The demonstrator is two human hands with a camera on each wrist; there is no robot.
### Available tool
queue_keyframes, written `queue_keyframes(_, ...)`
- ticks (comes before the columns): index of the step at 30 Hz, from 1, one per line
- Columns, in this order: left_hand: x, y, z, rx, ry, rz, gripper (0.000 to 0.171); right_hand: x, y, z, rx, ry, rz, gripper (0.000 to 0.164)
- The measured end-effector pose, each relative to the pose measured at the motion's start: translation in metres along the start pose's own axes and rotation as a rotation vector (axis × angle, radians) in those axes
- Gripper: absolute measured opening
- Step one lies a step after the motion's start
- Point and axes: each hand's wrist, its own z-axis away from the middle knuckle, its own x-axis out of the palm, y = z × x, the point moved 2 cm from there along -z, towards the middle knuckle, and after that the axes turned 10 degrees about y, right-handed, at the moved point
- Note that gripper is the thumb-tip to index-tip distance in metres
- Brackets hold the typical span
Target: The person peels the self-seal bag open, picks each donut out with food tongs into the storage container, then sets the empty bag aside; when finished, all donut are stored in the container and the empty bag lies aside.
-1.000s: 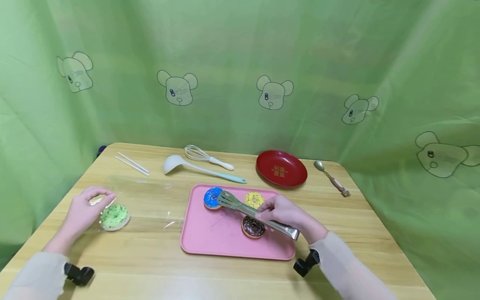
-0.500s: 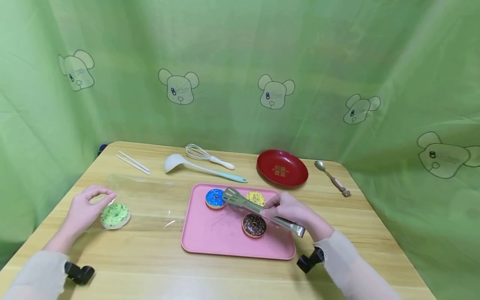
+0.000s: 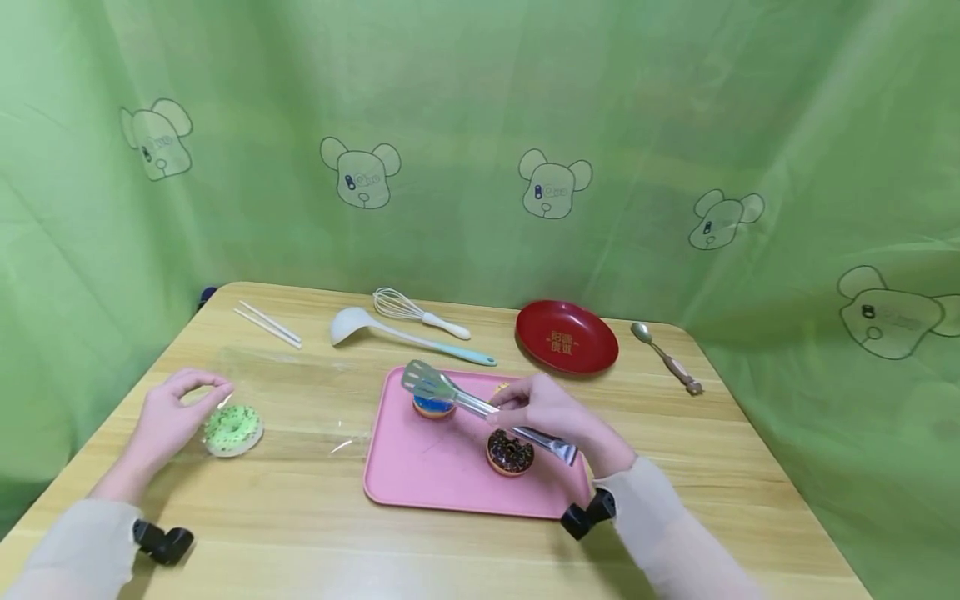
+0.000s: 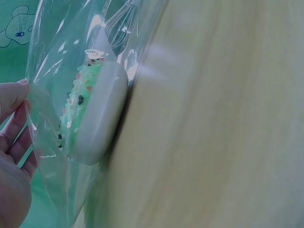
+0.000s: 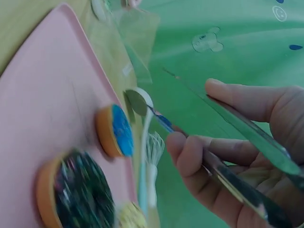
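My left hand (image 3: 168,421) pinches the edge of a clear plastic bag (image 4: 52,52) between thumb and fingers. A toy donut with green icing (image 3: 232,430) and pale base lies inside the bag, near that hand. My right hand (image 3: 555,417) grips metal tongs (image 3: 468,402) above the pink tray (image 3: 427,483). In the right wrist view the two arms of the tongs are spread, with nothing between their tips. Their slotted head partly covers the blue donut (image 3: 433,408) in the head view. A chocolate donut (image 3: 510,452) sits below the tongs; the yellow donut (image 5: 132,217) is mostly hidden behind my right hand.
Behind the tray lie a white ladle with a turquoise handle (image 3: 457,353), a whisk (image 3: 435,321) and white chopsticks (image 3: 270,325). A red plate (image 3: 566,337) and a spoon (image 3: 667,358) are at the back right. A green curtain (image 3: 450,100) surrounds the wooden table (image 3: 300,533).
The tongs shifted slightly right, uncovering the blue donut, then moved left and away from me, with the right hand now over the yellow donut. The left hand keeps its place at the bag.
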Motion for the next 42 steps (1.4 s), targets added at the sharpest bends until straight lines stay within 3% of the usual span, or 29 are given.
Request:
queue_keyframes(6,0.001,0.004,-0.002,0.002,-0.004,0.016,0.029,0.028,-0.007,-0.016,-0.069,-0.051,-0.03,0.026)
queue_keyframes(12,0.001,0.001,-0.001,-0.012,0.001,0.023,0.031,0.054,-0.016,-0.032,-0.115,-0.117,-0.03,0.03)
queue_keyframes(19,0.002,0.002,-0.002,-0.019,0.003,0.03,0.032,0.07,-0.025,-0.047,-0.139,-0.102,-0.017,0.027)
queue_keyframes(26,0.002,0.0,-0.001,-0.013,-0.003,0.027,0.029,0.089,-0.033,-0.057,-0.196,-0.137,-0.018,0.021)
queue_keyframes(36,0.002,0.001,0.0,-0.047,-0.031,0.024,0.032,0.111,-0.045,-0.064,-0.169,-0.24,-0.051,0.023)
queue_keyframes(42,0.005,-0.001,0.0,-0.007,-0.029,0.017,0.029,0.128,-0.053,-0.072,-0.154,-0.292,-0.084,0.032)
